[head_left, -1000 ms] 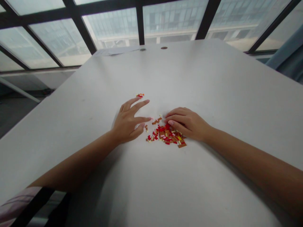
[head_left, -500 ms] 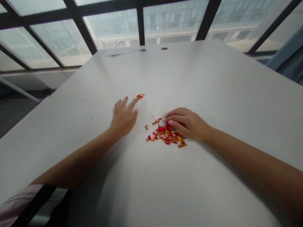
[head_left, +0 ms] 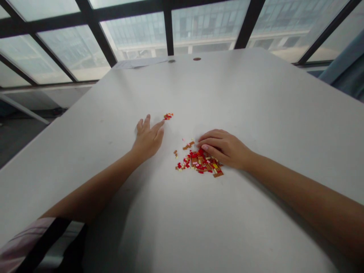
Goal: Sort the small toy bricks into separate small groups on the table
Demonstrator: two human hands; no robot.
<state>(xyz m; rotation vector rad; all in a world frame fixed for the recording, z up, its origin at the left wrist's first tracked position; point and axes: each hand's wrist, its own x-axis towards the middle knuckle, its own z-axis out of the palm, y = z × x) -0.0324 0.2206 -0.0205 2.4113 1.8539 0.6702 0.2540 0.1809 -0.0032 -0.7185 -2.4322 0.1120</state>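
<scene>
Red-and-brown pile [head_left: 201, 162] and small cluster [head_left: 168, 116] on tabletop [head_left: 182, 216]

Cluster lies beyond the pile, to its left. Left hand [head_left: 147, 141]: grip open, index fingertip at the cluster's near edge. Right hand [head_left: 229, 149]: fingers curled at the pile's far right; grip cannot be determined.

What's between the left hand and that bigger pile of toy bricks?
Only a few loose brown and cream pieces on the white tabletop, just left of the bigger brick pile; nothing tall shows between. The left hand has its index fingertip at the smaller brick pile.
</scene>
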